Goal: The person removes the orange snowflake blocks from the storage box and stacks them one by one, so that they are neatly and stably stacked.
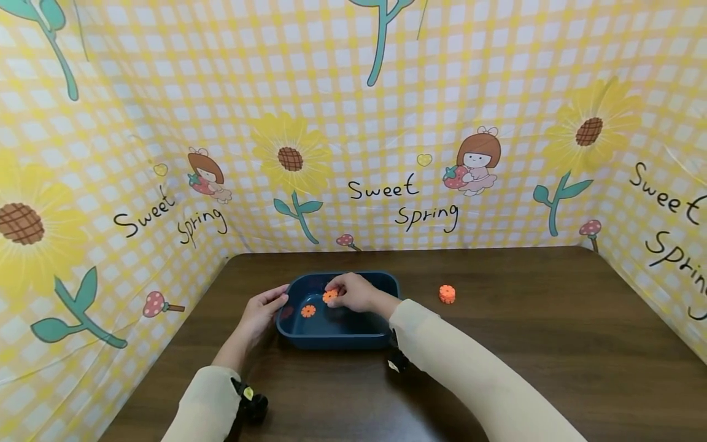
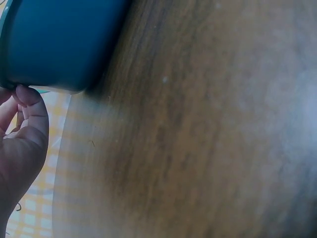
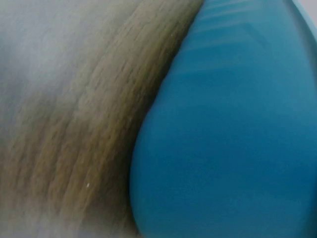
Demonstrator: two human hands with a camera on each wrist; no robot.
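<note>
A dark blue rectangular basin (image 1: 337,339) stands on the table. At its left end my left hand (image 1: 262,313) grips the rim between thumb and fingers; the left wrist view shows the thumb (image 2: 30,96) right at the rim. My right hand (image 1: 356,292) reaches over the basin, its thumb and fingers pinching an orange flower-shaped disc (image 1: 330,296). Another orange disc (image 1: 308,311) lies on the basin floor, to the left of the right hand. The right wrist view is filled by the basin's outer wall (image 3: 228,134), with the right hand out of sight there.
A small stack of orange flower-shaped discs (image 1: 447,294) stands on the brown wooden table (image 1: 530,344), right of the basin. A yellow checked cloth (image 1: 353,123) printed with flowers and lettering rises behind the table and along both sides.
</note>
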